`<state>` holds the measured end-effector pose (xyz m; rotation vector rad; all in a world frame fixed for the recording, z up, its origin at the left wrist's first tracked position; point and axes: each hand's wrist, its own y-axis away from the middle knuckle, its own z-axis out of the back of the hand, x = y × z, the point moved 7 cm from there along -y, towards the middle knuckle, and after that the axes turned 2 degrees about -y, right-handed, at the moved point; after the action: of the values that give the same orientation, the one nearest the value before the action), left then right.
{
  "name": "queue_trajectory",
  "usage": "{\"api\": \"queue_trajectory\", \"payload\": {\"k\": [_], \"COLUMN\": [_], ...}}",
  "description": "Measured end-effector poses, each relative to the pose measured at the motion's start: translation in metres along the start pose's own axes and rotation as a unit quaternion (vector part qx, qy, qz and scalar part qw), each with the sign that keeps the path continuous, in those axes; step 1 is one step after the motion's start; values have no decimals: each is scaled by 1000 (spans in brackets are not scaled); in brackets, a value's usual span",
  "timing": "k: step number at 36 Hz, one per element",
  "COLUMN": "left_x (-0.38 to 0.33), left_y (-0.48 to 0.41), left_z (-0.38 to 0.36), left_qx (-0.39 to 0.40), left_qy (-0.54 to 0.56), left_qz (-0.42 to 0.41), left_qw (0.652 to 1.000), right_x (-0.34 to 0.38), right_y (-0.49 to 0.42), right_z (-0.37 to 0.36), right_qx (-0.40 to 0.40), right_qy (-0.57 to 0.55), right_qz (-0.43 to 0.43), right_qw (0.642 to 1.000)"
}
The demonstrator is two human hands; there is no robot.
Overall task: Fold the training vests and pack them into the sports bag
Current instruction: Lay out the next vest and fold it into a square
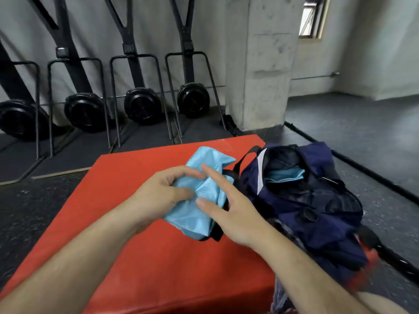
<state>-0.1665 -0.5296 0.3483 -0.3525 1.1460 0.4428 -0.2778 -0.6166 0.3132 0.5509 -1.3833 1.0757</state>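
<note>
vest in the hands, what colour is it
Light blue with black trim, folded into a bundle. The vest shows best in the head view, the only one.

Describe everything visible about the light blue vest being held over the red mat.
The light blue vest is a shiny, finely woven fabric with black trim at its lower edge, gathered into a creased, roughly folded bundle. It sits just above the red mat, left of the open navy sports bag. The left hand grips its left side; the right hand rests open against its right side, fingers spread.
</note>
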Motion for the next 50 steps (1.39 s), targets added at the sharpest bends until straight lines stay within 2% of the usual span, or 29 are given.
{"api": "queue_trajectory", "payload": {"k": [6,9,13,16,20,23,26,30,35,41,42,44,46,50], "left_x": [-26,-30,-28,-27,-23,-16,-5,11,9,5,5,7,8,9], "left_y": [-19,-35,-53,-68,-94,-114,-130,-139,-149,-151,-151,-150,-146,-142], "left_z": [-29,-43,-72,-97,-127,-146,-165,-183,-185,-177,-176,-175,-175,-181], "left_qx": [53,19,-25,-32,-55,-64,-45,3,14,15,16,20,26,39], "left_qy": [67,109,179,180,91,-59,-184,-316,-351,-353,-351,-353,-357,-355], "left_qz": [7,7,24,19,-21,-51,-67,-17,-21,-36,-38,-43,-41,-41], "left_qw": [996,994,983,983,994,995,980,949,936,935,936,935,933,933], "right_x": [0,-1,-7,-12,-23,-43,-67,-104,-134,-144,-148,-158,-171,-180], "right_y": [6,11,23,32,44,47,38,27,11,-27,-30,-30,-26,-27], "right_z": [47,74,107,134,172,201,214,217,216,223,221,215,207,201], "right_qx": [-109,-152,-162,-203,-286,-338,-332,-305,-326,-421,-422,-402,-353,-226], "right_qy": [-109,-119,-142,-113,-95,-74,-88,-136,-178,-212,-193,-85,36,216], "right_qz": [-9,-17,-46,-55,-77,-133,-199,-270,-305,-213,-216,-269,-331,-379], "right_qw": [988,981,975,971,950,929,918,903,877,856,859,871,874,871]}}
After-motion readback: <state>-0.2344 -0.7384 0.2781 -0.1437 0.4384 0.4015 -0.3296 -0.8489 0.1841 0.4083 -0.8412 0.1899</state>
